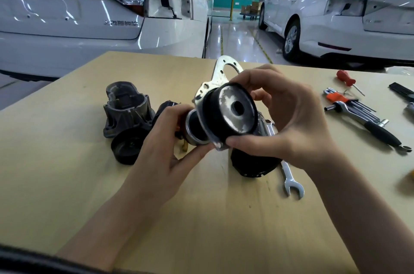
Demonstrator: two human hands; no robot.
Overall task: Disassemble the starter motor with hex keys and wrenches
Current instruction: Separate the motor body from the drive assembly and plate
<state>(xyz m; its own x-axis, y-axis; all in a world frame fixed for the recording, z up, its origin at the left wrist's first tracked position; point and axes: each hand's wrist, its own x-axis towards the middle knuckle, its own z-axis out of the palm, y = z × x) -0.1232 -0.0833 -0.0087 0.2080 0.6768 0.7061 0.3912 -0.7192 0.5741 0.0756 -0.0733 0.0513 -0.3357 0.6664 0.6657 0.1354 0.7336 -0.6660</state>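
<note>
Above the wooden table (156,206) I hold a starter motor part (230,112): a black round gear housing with a worn silver face and a centre hole, fixed to a silver mounting plate (224,72). My right hand (289,121) grips the black housing round its rim. My left hand (170,139) holds the ringed cylinder end (195,130) on the plate's other side. A grey cast nose housing (125,107) and a black end cap (126,148) lie on the table to the left. A black motor body (253,164) lies under my right hand.
An open-end wrench (291,181) lies right of the motor body. Farther right are a hex key set with an orange holder (345,101), a ratchet handle (378,132) and a red screwdriver (346,78). Two white cars (89,16) (358,16) stand behind the table.
</note>
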